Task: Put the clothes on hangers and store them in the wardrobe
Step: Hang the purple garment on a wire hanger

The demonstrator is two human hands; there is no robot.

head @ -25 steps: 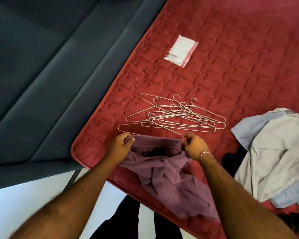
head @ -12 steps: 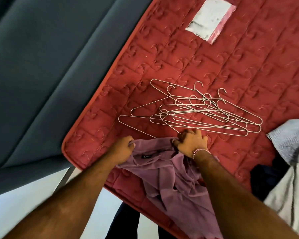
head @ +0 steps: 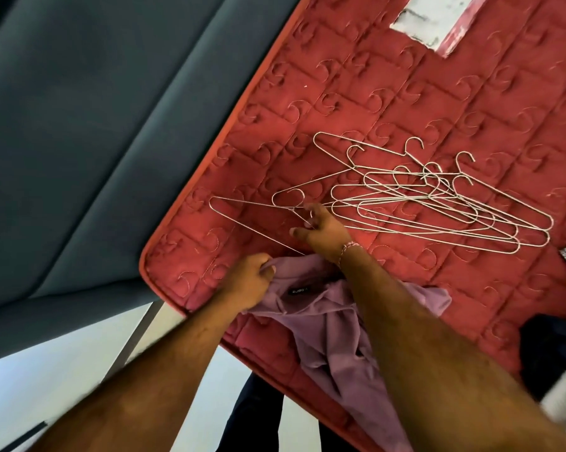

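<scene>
red quilted mattress (head: 405,93) beside grey upholstered panel (head: 95,125), pale floor (head: 46,370).

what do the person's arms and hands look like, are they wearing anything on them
Both forearms are bare, with no sleeves in view and no gloves on either hand. The right hand has a thin bracelet at the wrist, pinkish with pale beads or links; its detail is too small to make out. The left hand shows no ring, watch or band. Fine hair shows on both forearms.

Mauve shirt (head: 327,324) crumpled at mattress edge, wire hangers (head: 438,203) piled nr it
</scene>
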